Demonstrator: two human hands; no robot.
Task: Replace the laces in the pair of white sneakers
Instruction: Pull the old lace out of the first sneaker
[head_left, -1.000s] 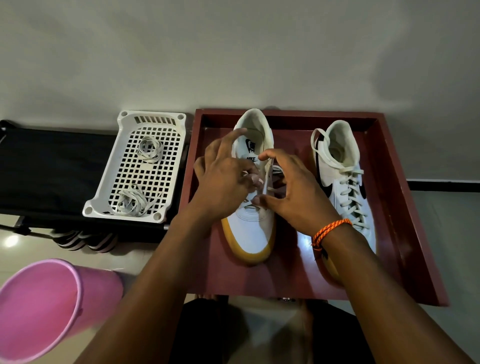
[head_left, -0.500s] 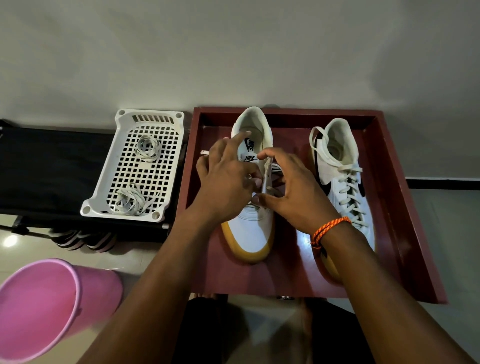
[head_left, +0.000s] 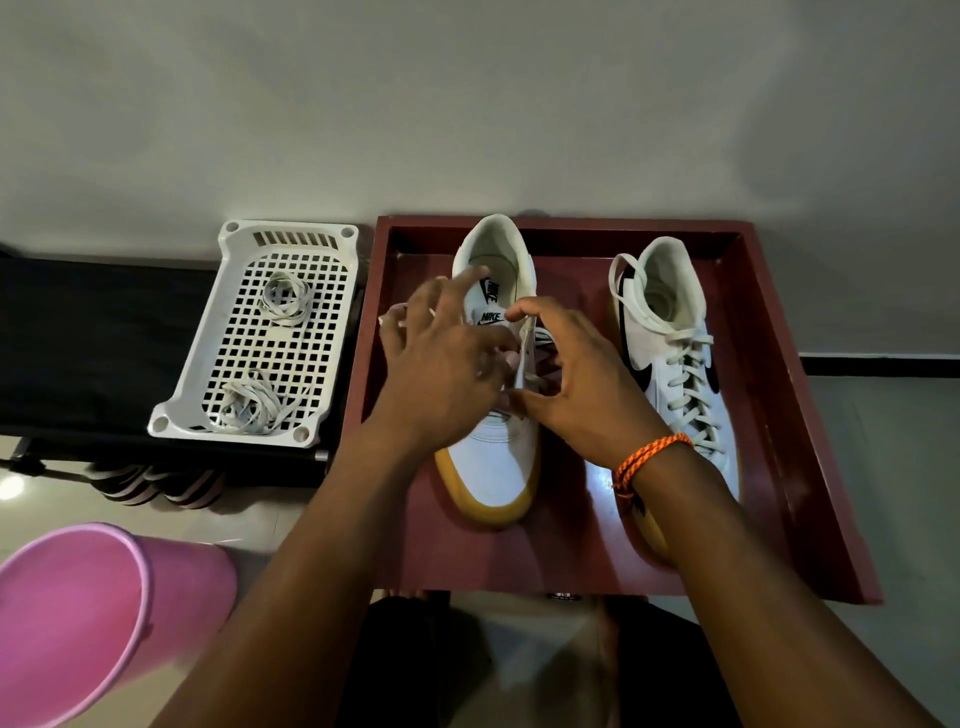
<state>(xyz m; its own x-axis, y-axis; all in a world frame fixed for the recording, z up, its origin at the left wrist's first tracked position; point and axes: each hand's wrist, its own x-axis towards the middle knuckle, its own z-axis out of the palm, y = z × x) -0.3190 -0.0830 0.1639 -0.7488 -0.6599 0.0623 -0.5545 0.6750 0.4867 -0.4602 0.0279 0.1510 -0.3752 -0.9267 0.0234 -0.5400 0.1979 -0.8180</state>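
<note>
Left hand (head_left: 441, 374) and right hand (head_left: 576, 384) are meeting over the left sneaker (head_left: 498, 447), both pinching its lace (head_left: 525, 353); laced sneaker (head_left: 675, 364) is lying just right of the right hand.

left sneaker (head_left: 496, 457) eyelets hidden by hands, left hand (head_left: 441, 374) blurred

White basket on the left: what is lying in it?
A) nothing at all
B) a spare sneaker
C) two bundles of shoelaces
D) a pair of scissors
C: the white basket holds two bundles of shoelaces, one near its far end and one near its near end; no sneaker or scissors lies in it.
</note>
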